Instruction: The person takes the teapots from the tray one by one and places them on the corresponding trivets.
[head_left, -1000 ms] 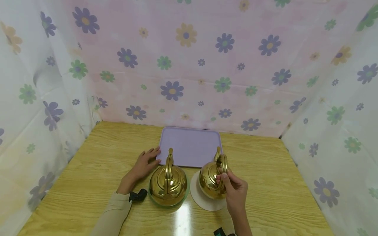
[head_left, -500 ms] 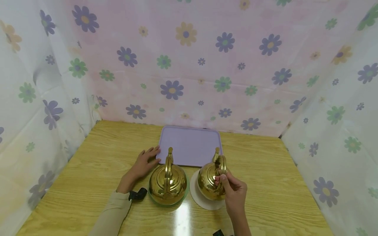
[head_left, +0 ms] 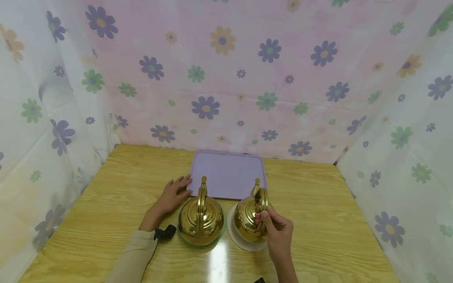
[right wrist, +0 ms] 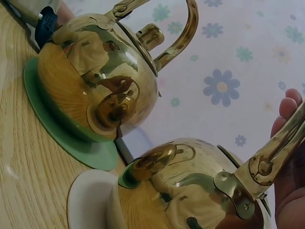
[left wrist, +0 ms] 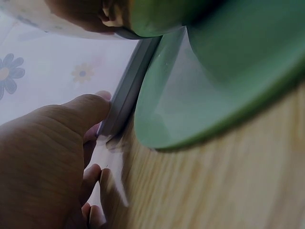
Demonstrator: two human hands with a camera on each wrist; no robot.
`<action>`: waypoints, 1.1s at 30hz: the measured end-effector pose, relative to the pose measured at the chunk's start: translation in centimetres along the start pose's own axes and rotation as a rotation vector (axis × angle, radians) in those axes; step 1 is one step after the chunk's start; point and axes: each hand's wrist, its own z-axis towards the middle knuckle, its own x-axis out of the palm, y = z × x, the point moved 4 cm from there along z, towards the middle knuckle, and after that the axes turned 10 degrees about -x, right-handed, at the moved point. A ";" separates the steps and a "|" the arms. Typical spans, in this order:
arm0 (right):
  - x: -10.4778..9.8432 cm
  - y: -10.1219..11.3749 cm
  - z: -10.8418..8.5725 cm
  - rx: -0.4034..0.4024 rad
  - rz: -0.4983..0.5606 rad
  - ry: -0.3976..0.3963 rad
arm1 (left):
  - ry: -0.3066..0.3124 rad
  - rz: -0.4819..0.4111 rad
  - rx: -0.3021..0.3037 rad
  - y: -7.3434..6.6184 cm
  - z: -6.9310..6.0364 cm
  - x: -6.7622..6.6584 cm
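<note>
A gold kettle stands on a round green mat, its spout pointing to the tray. My right hand grips the handle of a second gold kettle, thumb on the near side. This kettle leans a little over a round off-white mat; whether its base touches the mat I cannot tell. My left hand rests beside the left kettle, its fairly straight fingers and thumb touching the left edge of the purple tray. Part of that hand's fingers is hidden in the left wrist view.
The wood-grain table extends to both sides of the kettles. Flower-print cloth closes off the back and sides. The tray lies just beyond both kettles, near the back cloth.
My right hand has shifted the right kettle slightly left, more over the off-white mat, and the kettle has straightened a little. The left hand, tray and left kettle stay in place.
</note>
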 end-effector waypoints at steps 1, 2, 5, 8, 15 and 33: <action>0.0 0.1 0.0 -0.002 0.002 0.002 | 0.000 -0.001 0.000 0.0 0.0 0.0; 0.1 0.1 0.0 -0.001 0.002 0.002 | 0.001 -0.002 0.000 0.0 0.0 0.0; 0.1 0.2 -0.1 -0.007 -0.001 0.013 | -0.002 0.000 0.000 0.1 0.1 0.0; 0.2 0.3 -0.2 -0.009 -0.001 0.019 | -0.004 -0.002 0.003 0.1 0.1 0.0; 0.3 0.4 -0.6 -0.025 0.043 0.032 | -0.006 -0.007 0.003 -0.1 0.1 0.0; 0.6 0.4 -0.9 -0.055 0.073 0.066 | -0.009 -0.011 0.006 -0.1 -0.1 0.0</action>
